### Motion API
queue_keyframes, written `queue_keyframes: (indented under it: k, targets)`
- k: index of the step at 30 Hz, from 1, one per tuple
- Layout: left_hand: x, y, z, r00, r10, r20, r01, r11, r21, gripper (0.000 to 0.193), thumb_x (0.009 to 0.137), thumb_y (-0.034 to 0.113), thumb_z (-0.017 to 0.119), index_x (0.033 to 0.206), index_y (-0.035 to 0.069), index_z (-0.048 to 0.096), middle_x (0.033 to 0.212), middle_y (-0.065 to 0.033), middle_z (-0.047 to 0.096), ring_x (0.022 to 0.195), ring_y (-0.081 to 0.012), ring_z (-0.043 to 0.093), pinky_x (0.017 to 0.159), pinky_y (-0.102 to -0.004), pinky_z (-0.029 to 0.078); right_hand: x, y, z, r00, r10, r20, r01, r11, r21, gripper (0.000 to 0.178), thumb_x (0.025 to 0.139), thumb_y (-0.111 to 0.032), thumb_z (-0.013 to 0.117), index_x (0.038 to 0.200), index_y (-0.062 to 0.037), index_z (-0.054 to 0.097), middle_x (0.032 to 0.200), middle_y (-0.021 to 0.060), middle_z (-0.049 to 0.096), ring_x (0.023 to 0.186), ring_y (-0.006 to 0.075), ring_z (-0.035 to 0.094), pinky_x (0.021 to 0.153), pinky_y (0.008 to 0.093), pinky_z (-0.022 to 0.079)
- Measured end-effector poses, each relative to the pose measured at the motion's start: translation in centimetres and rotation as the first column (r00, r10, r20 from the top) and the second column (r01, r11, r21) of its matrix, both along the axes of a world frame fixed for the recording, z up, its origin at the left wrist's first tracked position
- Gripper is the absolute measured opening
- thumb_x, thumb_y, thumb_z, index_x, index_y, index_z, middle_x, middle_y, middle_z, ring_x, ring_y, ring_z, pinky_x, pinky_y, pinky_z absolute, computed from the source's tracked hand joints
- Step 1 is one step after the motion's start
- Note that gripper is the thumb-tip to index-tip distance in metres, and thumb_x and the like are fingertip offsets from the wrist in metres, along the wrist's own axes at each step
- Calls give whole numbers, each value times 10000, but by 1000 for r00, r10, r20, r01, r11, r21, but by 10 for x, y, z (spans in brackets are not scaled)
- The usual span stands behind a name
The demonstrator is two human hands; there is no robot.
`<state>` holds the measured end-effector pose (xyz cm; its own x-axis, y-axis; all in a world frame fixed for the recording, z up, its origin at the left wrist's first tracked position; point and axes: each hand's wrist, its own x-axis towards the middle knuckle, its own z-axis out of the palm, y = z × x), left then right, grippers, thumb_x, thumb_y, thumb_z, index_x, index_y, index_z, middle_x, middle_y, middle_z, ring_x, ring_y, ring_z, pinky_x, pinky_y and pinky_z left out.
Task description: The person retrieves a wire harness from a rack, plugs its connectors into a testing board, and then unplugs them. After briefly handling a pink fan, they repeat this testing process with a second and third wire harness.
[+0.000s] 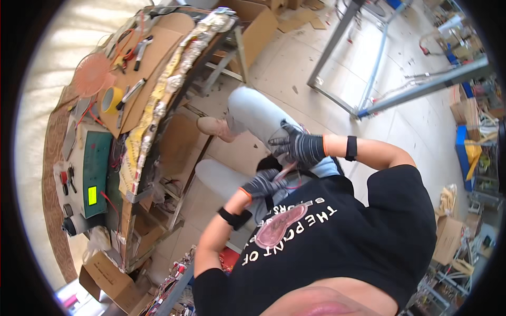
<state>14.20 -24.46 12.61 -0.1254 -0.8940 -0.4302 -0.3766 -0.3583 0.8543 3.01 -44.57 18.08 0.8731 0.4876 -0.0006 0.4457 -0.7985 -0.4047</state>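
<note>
Just beyond the black printed T-shirt (363,226), the grey-striped, knit-gloved left hand (262,184) curls by thin pinkish-red wires (286,171); the likewise gloved right hand (303,146) lies farther out, fingers spread. Neither grip can be told. Wire handling seems underway; the next move calls for steady fingers.

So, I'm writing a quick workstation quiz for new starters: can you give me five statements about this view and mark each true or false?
1. The left hand and right hand both wear dark striped gloves. True.
2. The yellow tape roll lies on the floor. False: the yellow tape roll is on a cardboard sheet.
3. Each wrist has a black band. True.
4. The instrument's lit display is red. False: the lit display is yellow-green.
5. The hands are far apart. False: they are close together, in front of the black shirt.
</note>
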Motion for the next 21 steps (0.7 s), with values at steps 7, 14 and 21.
queue_keyframes:
  k: [7, 14, 21]
  targets:
    - [55, -129, 200, 957, -205, -207, 103, 904, -416, 395, 800, 296, 661, 1085, 34, 581, 804, -27, 609, 720, -97, 548, 651, -262, 468, -108, -108, 87, 885, -443, -144, 456, 764, 456, 592, 662, -139, 706, 1175, -17, 437, 947, 86, 549, 882, 188, 547, 761, 307, 460]
    - [57, -315, 394, 653, 229, 721, 583, 456, -673, 390, 814, 206, 616, 1176, 85, 535, 903, -120, 626, 743, -235, 603, 711, -281, 494, -346, -236, 280, -271, -349, 897, 962, -71, 263, 399, 751, -133, 663, 1119, -28, 550, 830, 85, 567, 780, 188, 575, 754, 262, 467]
    - [71, -561, 571, 209, 741, 638, 550, 451, -703, 339, 888, 230, 412, 1201, 121, 480, 1213, -134, 510, 1073, -260, 510, 869, -359, 425, -441, -377, 517, -196, -63, 979, 840, -526, 134, 614, 775, -236, 641, 1305, -62, 386, 1135, 191, 555, 992, 290, 563, 853, 336, 445]
